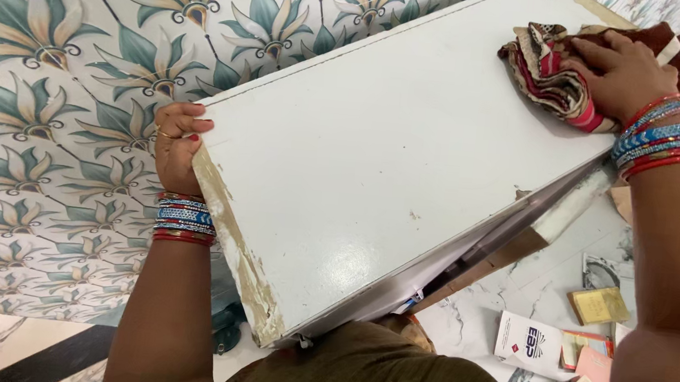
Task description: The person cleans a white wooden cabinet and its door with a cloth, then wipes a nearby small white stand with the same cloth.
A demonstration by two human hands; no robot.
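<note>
White board [385, 146], large and tilted, is held across the lap and fills the middle of the view. Its near short edge, chipped and brown, is clamped by the left hand [177, 146], fingers curled over the corner. A patterned red-and-cream cloth [547, 70] is pressed flat on the far corner by the right hand [617, 72], palm down and fingers closed on it. Most of the surface appears clean and glossy; small specks remain near the lower edge, so wiping is judged partly done. On the marble floor [503, 299] at lower right lie a white leaflet [527, 345], pink booklets [587, 364] and a small gold packet [599, 305].
</note>
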